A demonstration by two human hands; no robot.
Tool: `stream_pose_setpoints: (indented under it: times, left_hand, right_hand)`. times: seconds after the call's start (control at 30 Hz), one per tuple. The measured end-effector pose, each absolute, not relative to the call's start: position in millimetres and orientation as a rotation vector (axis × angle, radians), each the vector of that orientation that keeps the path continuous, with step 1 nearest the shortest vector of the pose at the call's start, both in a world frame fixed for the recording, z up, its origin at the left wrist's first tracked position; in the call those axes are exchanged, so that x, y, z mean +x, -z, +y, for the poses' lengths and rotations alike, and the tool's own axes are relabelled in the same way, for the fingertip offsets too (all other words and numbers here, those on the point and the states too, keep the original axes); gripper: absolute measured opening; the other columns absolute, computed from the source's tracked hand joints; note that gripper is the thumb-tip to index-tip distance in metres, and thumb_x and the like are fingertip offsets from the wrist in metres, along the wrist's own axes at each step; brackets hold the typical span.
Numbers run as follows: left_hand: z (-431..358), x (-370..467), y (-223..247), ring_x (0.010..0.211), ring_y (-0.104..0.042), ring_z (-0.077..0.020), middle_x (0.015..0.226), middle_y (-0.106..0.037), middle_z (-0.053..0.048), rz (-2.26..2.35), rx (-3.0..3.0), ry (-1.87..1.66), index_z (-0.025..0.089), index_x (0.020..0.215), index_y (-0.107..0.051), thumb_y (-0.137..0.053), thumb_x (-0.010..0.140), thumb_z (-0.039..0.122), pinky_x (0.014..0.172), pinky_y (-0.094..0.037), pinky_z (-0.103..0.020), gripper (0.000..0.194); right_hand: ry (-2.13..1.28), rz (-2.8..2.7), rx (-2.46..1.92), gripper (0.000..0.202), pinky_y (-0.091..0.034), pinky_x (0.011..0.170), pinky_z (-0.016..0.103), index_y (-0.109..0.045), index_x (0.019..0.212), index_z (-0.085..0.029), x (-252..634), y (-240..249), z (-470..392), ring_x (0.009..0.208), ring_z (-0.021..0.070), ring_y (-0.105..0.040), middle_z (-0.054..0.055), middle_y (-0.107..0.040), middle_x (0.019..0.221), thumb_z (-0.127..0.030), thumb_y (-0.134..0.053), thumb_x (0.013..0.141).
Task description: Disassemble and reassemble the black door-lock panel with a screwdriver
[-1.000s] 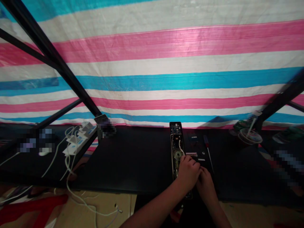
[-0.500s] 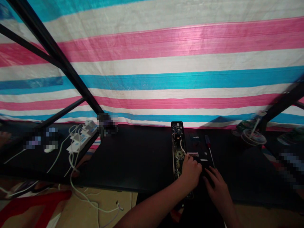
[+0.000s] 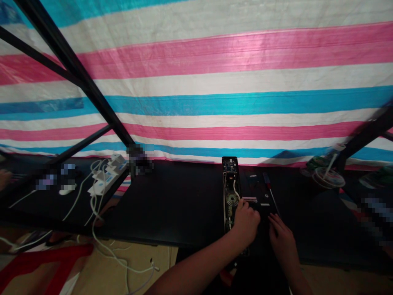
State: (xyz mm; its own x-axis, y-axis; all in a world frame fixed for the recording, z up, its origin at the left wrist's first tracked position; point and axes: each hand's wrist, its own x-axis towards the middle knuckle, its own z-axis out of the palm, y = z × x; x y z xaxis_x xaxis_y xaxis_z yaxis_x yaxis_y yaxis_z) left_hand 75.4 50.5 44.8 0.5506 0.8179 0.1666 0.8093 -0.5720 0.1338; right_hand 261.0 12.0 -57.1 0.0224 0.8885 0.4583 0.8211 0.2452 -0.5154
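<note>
A long, narrow black casing [image 3: 224,196] lies lengthwise on the table, its circuit board [image 3: 230,167], white wire [image 3: 235,186] and a round metal part [image 3: 232,199] exposed. Over its right edge my left hand [image 3: 247,221] is closed, fingers curled by a small pinkish-white strip [image 3: 250,199]; whatever is in its grasp is hidden. To the right lies a dark flat piece with a white label [image 3: 265,204]. My right hand [image 3: 283,237] rests near that piece, fingers stretched out. A screwdriver [image 3: 270,190] with a dark and red handle lies just beyond those fingertips.
A lidded plastic cup with a straw [image 3: 328,177] stands at the right. On the left are a white power strip [image 3: 106,180] and trailing cables [image 3: 104,246]. A black metal frame [image 3: 101,110] slants before a striped sheet [image 3: 215,102]. Another person's hand [image 3: 4,178] shows at far left.
My right hand has shifted slightly right, its thumb drawn closer to the fingers. The dark flat piece and its label moved a little right and away. My left hand stays nearly in place.
</note>
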Motion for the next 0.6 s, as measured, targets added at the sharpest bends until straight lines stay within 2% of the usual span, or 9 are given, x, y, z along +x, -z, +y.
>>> stream_pose_setpoints:
  times: [0.27,0.43,0.6]
  left_hand:
    - [53,86,-37,0.099,-0.066,-0.0305,0.081,-0.077,-0.012,1.465,2.766,-0.282,0.015,0.087,-0.076,-0.059,0.088,0.018,0.110,-0.030,-0.054,0.017]
    - [53,89,-37,0.090,-0.067,-0.0276,0.077,-0.075,-0.012,1.454,2.770,-0.268,0.014,0.086,-0.076,-0.059,0.088,0.017,0.111,-0.031,-0.053,0.018]
    - [50,84,-39,0.095,-0.066,-0.0276,0.081,-0.075,-0.013,1.463,2.762,-0.261,0.013,0.090,-0.076,-0.057,0.090,0.015,0.111,-0.032,-0.051,0.020]
  right_hand:
    - [-0.123,-1.764,-1.555,0.040,-0.055,0.097,0.055,-0.074,0.107,-0.014,258,53,11,0.115,0.0340,-0.068,0.019,-0.072,0.119,-0.040,-0.045,0.097]
    - [-0.081,-1.787,-1.570,0.039,-0.053,0.098,0.055,-0.073,0.107,-0.013,258,56,11,0.116,0.0344,-0.067,0.020,-0.072,0.119,-0.035,-0.043,0.097]
    - [-0.057,-1.792,-1.559,0.038,-0.052,0.099,0.055,-0.072,0.108,-0.012,259,57,11,0.116,0.0338,-0.067,0.020,-0.072,0.120,-0.034,-0.043,0.097]
